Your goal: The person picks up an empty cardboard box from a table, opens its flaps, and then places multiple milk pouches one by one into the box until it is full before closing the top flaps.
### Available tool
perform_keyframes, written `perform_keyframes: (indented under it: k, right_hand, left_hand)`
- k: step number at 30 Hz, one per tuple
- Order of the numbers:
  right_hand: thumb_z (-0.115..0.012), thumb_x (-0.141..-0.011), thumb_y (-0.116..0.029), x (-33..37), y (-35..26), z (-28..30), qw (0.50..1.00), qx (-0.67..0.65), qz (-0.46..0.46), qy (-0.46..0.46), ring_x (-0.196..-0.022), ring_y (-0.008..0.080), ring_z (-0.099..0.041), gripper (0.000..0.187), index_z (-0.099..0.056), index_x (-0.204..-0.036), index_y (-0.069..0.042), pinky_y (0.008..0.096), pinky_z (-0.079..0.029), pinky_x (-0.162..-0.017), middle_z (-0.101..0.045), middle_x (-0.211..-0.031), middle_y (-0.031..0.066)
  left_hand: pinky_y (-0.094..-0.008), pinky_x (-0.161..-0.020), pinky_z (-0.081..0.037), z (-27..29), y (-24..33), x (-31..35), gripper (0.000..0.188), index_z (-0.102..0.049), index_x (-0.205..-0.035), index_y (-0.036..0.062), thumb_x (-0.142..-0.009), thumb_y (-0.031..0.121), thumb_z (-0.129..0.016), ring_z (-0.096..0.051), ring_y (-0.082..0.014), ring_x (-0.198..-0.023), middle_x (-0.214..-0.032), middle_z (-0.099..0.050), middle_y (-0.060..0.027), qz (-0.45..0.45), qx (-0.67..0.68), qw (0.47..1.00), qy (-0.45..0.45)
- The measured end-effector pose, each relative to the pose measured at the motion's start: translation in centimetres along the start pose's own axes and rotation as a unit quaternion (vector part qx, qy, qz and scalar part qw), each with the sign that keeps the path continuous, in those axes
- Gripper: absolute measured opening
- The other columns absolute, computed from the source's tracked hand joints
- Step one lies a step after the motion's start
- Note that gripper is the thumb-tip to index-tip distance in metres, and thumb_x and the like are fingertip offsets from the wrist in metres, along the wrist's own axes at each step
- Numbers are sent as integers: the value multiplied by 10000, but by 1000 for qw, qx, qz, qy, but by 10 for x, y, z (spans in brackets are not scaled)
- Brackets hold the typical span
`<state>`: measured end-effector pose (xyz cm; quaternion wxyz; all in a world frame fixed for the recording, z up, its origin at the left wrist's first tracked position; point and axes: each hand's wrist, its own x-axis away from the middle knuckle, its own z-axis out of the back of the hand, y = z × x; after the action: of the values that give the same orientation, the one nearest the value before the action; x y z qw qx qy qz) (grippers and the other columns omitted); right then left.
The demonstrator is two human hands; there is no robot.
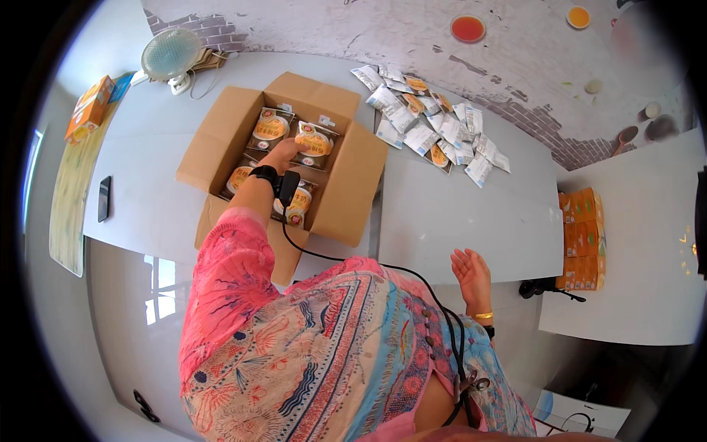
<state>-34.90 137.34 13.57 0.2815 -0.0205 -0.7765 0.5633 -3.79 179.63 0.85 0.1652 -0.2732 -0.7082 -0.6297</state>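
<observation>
An open cardboard box [361, 188] stands on the table with its flaps folded out. Inside it lie several food packets with yellow round pictures on their fronts, among them a packet [271, 128] at the far left. My left hand [282, 155] reaches into the box, its fingers closed at the left edge of the far right packet [317, 141]; the fingertips are partly hidden. Below my left wrist lies another packet [299, 205], partly covered by the wrist device. My right hand [472, 277] is held off the near table edge, palm up, fingers stretched out and holding nothing.
A heap of loose packets [421, 138] is spread at the table's far middle. A small fan [171, 59], an orange carton [91, 110] and a phone [104, 199] are on the left. Orange cartons [583, 239] stand stacked at right. A black cable [412, 274] runs from my left wrist across my body.
</observation>
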Motion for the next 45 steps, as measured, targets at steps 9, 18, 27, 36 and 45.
perform_keyframes:
  k: [9, 18, 27, 36, 45]
  right_hand:
    - [-462, -927, -241, 7, 0, 12, 1000, -9, -3, 25, -978, 235, -587, 283, -481, -1081, -4, 319, -484, -813, -589, -1062, 155]
    - [-456, -930, -238, -10, -5, 2, 1000, 8, -15, 8, -967, 216, -590, 264, -494, -1055, -9, 303, -481, -812, -593, -1051, 138]
    - [-464, -927, -231, -54, -7, 9, 997, -14, -41, -61, -942, 181, -597, 209, -529, -1004, -48, 287, -481, -802, -605, -1024, 103]
    - [-504, -900, -250, -137, -13, 34, 992, -6, -48, -113, -891, 154, -603, 222, -539, -990, -50, 273, -481, -775, -610, -989, 78]
    - [-553, -842, -177, -305, -38, 114, 995, 67, 68, 4, -729, 124, -598, 161, -566, -888, -23, 251, -479, -637, -618, -824, 65]
  left_hand:
    - [-479, -836, -374, -15, 11, -14, 398, -498, -1152, 25, -799, 158, -623, -465, -263, -1076, -1156, -521, -122, -9, -98, 995, 24]
    - [-422, -811, -444, -1, -26, -58, 452, -560, -1036, -18, -692, 252, -674, -546, -371, -960, -957, -604, -231, -202, -431, 857, 199]
    - [-412, -852, -424, -2, -41, -20, 479, -523, -1136, -32, -742, 207, -653, -524, -348, -1016, -1071, -551, -221, -236, -428, 857, 162]
    - [-351, -909, -403, -50, -60, 72, 390, -533, -1133, -33, -780, 112, -617, -545, -285, -1040, -1104, -580, -169, -268, -316, 901, 126]
    - [-379, -965, -347, -108, -91, 150, 529, -424, -1265, 2, -788, 141, -604, -437, -322, -1158, -1247, -467, -198, -227, -426, 862, 157]
